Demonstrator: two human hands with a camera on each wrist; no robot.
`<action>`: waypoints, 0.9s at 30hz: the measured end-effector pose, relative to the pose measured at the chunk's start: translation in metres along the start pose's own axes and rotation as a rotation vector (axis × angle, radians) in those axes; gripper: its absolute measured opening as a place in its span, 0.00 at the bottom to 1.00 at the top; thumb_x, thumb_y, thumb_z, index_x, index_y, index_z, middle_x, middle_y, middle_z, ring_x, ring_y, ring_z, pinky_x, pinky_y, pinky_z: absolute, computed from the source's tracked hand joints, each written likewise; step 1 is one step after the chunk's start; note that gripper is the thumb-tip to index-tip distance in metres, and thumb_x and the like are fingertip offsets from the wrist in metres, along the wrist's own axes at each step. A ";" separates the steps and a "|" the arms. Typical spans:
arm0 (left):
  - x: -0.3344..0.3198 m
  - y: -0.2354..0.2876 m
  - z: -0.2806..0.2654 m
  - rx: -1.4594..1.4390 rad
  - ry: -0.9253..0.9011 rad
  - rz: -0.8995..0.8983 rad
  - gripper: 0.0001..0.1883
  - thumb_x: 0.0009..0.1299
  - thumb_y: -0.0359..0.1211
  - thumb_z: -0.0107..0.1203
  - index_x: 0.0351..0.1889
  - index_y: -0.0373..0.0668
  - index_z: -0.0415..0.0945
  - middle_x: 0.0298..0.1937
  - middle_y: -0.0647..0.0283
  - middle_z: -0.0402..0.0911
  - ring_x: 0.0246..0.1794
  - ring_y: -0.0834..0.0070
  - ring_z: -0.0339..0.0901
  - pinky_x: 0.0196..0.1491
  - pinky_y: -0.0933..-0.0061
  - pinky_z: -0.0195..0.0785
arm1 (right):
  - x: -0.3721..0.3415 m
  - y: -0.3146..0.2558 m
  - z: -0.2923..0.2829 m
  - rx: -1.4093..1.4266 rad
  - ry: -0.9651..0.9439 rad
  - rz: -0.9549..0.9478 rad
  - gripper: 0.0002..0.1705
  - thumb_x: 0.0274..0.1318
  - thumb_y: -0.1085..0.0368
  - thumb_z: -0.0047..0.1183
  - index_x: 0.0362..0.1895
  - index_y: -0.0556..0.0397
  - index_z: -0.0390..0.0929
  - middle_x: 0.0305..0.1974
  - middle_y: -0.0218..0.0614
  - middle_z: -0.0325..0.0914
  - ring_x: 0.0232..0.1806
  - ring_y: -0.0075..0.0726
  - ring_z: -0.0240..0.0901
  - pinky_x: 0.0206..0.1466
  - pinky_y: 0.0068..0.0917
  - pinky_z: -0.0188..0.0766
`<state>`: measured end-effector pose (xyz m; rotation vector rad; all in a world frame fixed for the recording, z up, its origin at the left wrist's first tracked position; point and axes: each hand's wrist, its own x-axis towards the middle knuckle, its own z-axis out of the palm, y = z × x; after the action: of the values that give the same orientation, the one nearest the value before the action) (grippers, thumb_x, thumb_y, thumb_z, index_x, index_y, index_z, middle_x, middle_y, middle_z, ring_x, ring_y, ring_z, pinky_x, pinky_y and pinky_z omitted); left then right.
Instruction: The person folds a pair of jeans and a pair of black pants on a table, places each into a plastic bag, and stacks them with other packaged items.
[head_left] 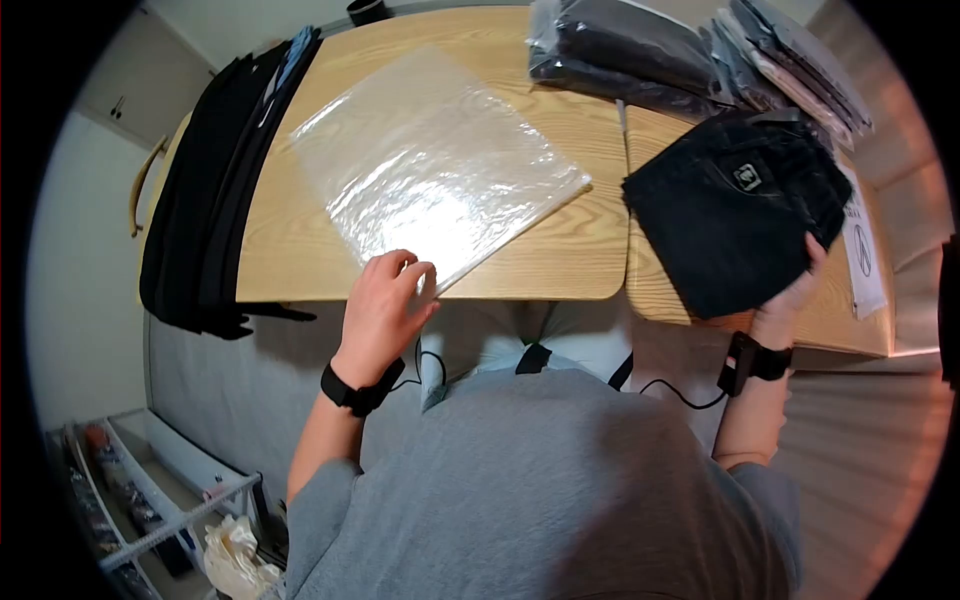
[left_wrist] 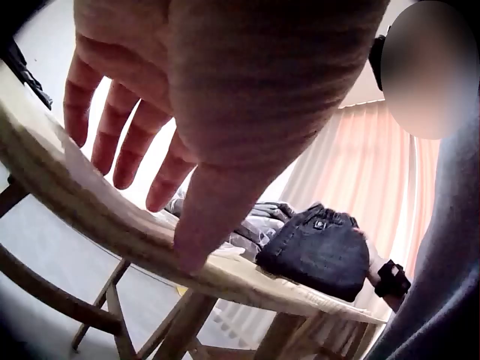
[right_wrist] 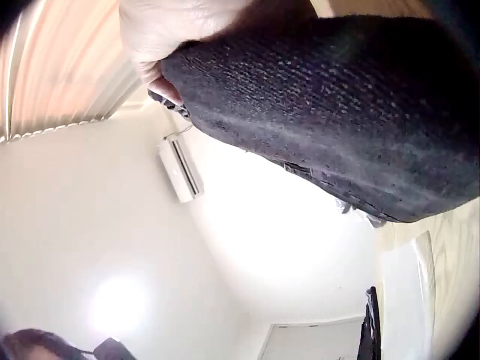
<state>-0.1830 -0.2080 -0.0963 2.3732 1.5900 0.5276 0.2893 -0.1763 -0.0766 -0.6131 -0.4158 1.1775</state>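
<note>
- At the far left we see a long stack of black folded garments (head_left: 205,200); we do best to leave its edges untouched.
- Next we see a flat, clear, square plastic bag (head_left: 430,150) on the pale wooden table (head_left: 560,260); a light touch suits it, as thin film creases and slides easily.
- Our left hand (head_left: 385,310) is at its near corner, fingers spread and gently bent; we cannot tell whether they touch the film.
- Right of the bag lie the neatly folded black denim trousers (head_left: 740,220), over the table's right part; we support their layers evenly, so the fold stays square.
- Our right hand (head_left: 795,290) pinches their near right edge, thumb on top; a firm, level hold serves us best.
</note>
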 end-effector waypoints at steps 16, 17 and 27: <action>0.000 0.001 0.007 0.001 0.075 0.036 0.15 0.57 0.25 0.60 0.43 0.42 0.76 0.50 0.57 0.75 0.52 0.58 0.70 0.54 0.63 0.65 | -0.039 -0.010 0.028 0.001 -0.167 0.147 0.28 0.51 0.57 0.48 0.55 0.58 0.72 0.54 0.44 0.75 0.55 0.48 0.71 0.63 0.41 0.64; -0.001 0.000 0.007 -0.009 0.076 0.041 0.16 0.57 0.25 0.60 0.44 0.42 0.76 0.50 0.57 0.75 0.51 0.58 0.70 0.53 0.63 0.65 | -0.040 -0.010 0.028 -0.002 -0.162 0.163 0.29 0.50 0.57 0.48 0.56 0.59 0.72 0.54 0.45 0.74 0.55 0.48 0.71 0.63 0.42 0.65; 0.011 0.007 0.007 -0.028 0.103 0.047 0.14 0.59 0.22 0.53 0.44 0.40 0.75 0.43 0.55 0.76 0.46 0.58 0.72 0.48 0.63 0.67 | -0.058 0.009 0.075 -0.057 -0.150 0.270 0.32 0.41 0.63 0.49 0.55 0.63 0.70 0.49 0.49 0.77 0.47 0.50 0.76 0.54 0.40 0.74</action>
<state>-0.1704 -0.2004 -0.0976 2.4041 1.5602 0.6870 0.2179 -0.2112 -0.0244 -0.6465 -0.5066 1.4800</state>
